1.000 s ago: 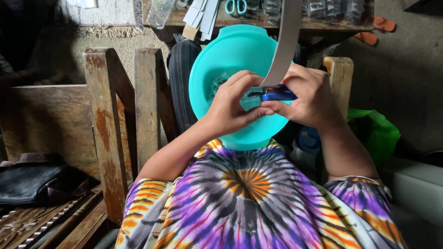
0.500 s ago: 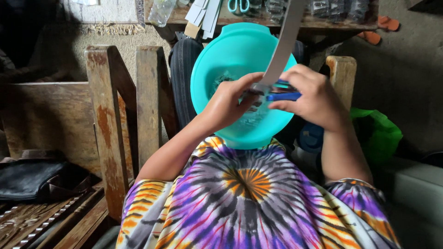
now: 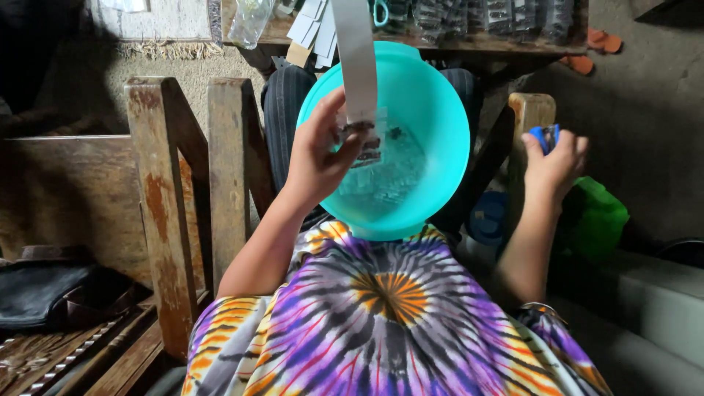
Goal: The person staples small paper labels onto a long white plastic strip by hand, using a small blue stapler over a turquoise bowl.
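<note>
Now the hands have parted. Nearest, over the tie-dye shirt [image 3: 389, 308], the left hand [image 3: 315, 158] pinches a small clear packet [image 3: 369, 147] at the end of a long grey strip [image 3: 356, 55] above the turquoise basin [image 3: 440, 125]. The right hand [image 3: 555, 163], its grip closed around a blue tool [image 3: 544, 137], has swung out beside the wooden post [image 3: 529, 110]. Farther off, a worktop [image 3: 469, 44] carries packets.

The scene is dim overall, with soft daylight falling from above onto the turquoise basin [image 3: 433, 147], the brightest and sharpest thing, and onto the tie-dye shirt [image 3: 389, 315]. The upper left corner, the right wall and the space under the wooden frame [image 3: 158, 205] sink into deep shadow with little detail. The right hand [image 3: 554, 165] is slightly blurred, and straight edges bow towards the borders.
</note>
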